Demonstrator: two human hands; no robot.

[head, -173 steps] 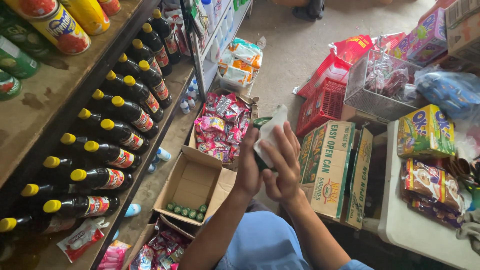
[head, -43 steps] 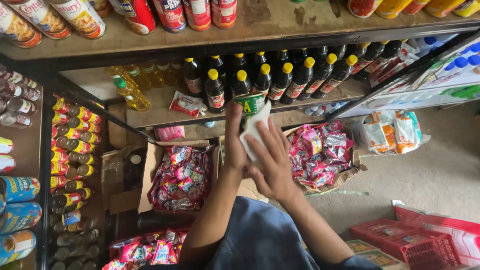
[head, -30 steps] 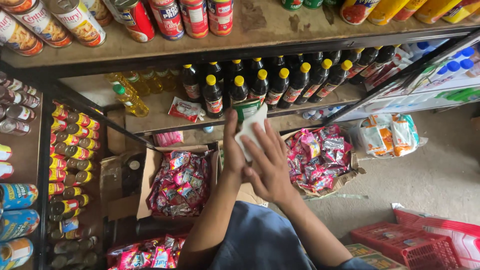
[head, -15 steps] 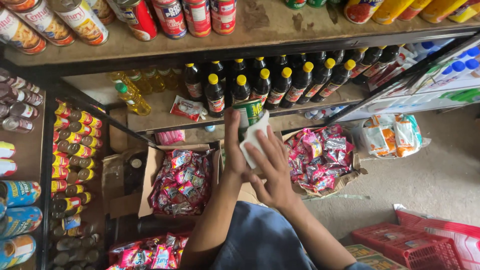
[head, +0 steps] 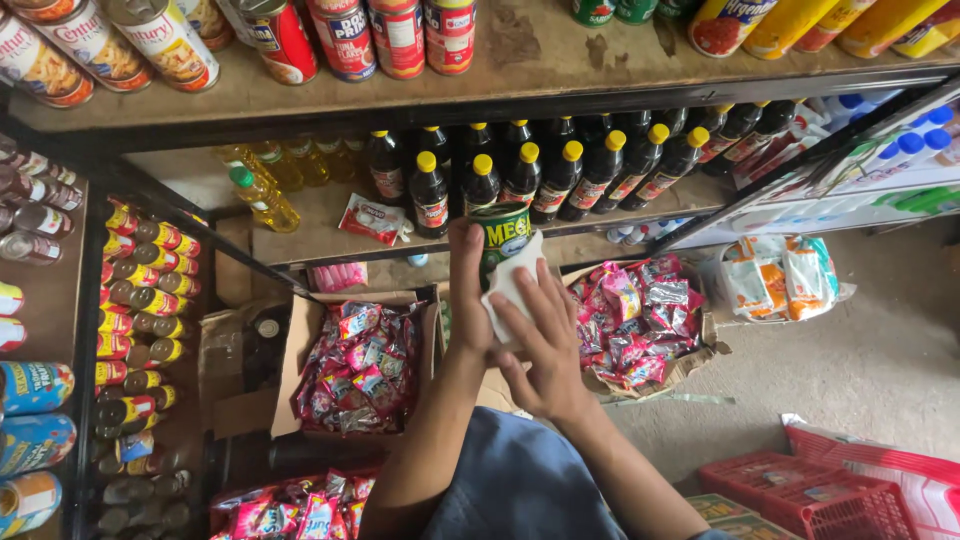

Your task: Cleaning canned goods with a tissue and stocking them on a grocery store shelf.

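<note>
My left hand [head: 468, 290] grips a green tin can [head: 503, 235] with a yellow label, held upright in front of the shelves. My right hand [head: 545, 340] presses a white cloth [head: 512, 285] against the can's side, fingers spread. Both hands are at mid-frame, above an open cardboard box of red snack packets [head: 360, 365]. Just beyond the can stands a row of dark bottles with yellow caps [head: 540, 170] on the middle shelf.
Tin cans [head: 340, 35] line the top shelf [head: 600, 70]. Oil bottles [head: 260, 190] stand at the left of the middle shelf. Small bottles [head: 140, 300] fill the left rack. A second box of snack packets [head: 635, 315] and a red crate [head: 800, 495] sit on the floor at right.
Since the earliest frame my view has turned from the floor boxes to face the shelves. Over the last second the can and cloth stay in my hands, the right hand shifting slightly over the can.
</note>
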